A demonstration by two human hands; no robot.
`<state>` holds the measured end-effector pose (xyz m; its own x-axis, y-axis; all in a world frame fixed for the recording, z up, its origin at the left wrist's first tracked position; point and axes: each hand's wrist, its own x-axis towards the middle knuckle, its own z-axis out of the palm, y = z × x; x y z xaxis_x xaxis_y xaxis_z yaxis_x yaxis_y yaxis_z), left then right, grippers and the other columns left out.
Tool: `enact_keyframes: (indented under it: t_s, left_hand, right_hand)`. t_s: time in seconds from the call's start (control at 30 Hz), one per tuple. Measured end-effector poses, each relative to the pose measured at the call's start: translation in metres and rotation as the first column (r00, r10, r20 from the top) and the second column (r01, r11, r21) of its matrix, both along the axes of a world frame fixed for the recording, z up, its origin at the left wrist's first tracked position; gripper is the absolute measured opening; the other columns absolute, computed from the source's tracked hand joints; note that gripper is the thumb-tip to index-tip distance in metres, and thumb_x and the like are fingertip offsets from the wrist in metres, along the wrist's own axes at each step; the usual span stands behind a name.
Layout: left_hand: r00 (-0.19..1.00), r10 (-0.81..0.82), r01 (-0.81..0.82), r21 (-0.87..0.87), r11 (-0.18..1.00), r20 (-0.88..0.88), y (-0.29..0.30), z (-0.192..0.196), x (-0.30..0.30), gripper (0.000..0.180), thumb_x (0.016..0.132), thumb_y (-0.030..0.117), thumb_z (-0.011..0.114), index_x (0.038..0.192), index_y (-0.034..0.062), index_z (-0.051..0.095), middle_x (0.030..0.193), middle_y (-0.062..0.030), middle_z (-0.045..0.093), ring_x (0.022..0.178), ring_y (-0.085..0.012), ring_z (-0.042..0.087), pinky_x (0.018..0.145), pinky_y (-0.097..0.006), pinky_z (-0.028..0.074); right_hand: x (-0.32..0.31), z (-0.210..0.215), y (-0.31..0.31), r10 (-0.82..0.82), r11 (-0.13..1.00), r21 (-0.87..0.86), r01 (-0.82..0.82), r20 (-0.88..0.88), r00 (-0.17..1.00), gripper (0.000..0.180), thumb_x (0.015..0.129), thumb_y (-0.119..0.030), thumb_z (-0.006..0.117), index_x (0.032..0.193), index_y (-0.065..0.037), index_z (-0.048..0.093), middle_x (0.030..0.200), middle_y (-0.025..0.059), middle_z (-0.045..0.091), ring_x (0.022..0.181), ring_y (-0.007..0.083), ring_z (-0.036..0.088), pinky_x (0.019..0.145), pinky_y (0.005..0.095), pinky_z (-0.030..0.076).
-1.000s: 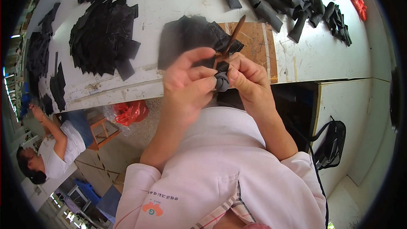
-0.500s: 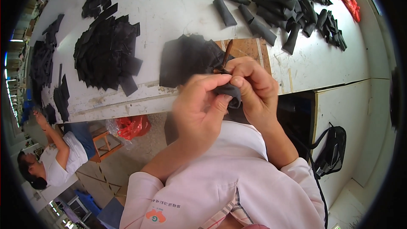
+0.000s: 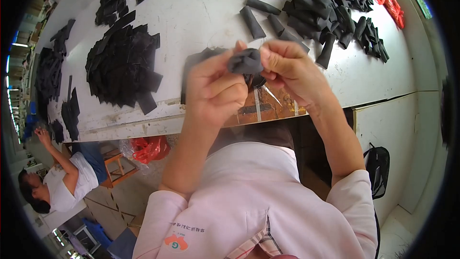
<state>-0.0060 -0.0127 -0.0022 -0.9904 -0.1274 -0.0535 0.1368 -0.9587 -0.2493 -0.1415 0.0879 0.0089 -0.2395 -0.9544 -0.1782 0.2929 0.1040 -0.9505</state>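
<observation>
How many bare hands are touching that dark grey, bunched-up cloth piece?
2. The person's bare left hand is at the left side of the cloth piece, and the bare right hand is at its right. Some fingertips are hidden.

Beside the white bench (image 3: 201,12), a wooden stool (image 3: 114,169) is standing on greyish floor (image 3: 132,191); right of the bench a pale wall (image 3: 428,60) is rising, left of it lights (image 3: 20,45) (white ones) are glowing.
</observation>
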Motion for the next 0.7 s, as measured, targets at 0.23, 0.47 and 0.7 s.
enact_keyframes:
  t_s: [0.23,0.47,0.7]
  left_hand:
    - [0.978,0.1,-0.028,-0.363,0.931,0.183,0.002,-0.044,0.002,0.013,0.082,0.006,0.05,0.093,-0.0018,0.052,0.068,-0.0049,0.055,0.035,-0.0031,0.034,0.033,-0.015,0.025]
    - [0.681,0.715,0.09,-0.952,-0.292,-0.155,0.014,-0.013,0.001,0.025,0.08,0.006,0.058,0.104,0.0005,0.053,0.091,-0.0054,0.058,0.07,-0.0089,0.051,0.061,-0.017,0.042]
    - [0.706,0.646,-0.198,-0.956,-0.215,-0.291,0.018,-0.006,-0.002,0.014,0.079,-0.005,0.054,0.092,-0.0018,0.056,0.091,-0.0074,0.059,0.083,-0.0121,0.055,0.076,-0.024,0.043]
  right_hand:
    - [0.002,-0.048,0.004,-0.017,0.994,0.111,-0.012,0.26,0.965,0.026,0.085,-0.028,0.055,0.07,-0.007,0.052,0.061,-0.0054,0.041,0.054,0.0034,0.034,0.047,0.0173,0.028]
    - [-0.006,-0.053,0.0,0.054,0.999,0.012,-0.053,-0.144,0.988,0.028,0.086,-0.029,0.053,0.073,-0.004,0.053,0.06,-0.0031,0.041,0.058,0.0052,0.039,0.05,0.0215,0.035]
    - [0.009,-0.016,0.007,-0.408,0.89,-0.447,0.09,-0.694,0.594,0.031,0.078,-0.032,0.059,0.081,-0.001,0.055,0.066,0.0068,0.051,0.062,0.0216,0.053,0.054,0.0294,0.041]
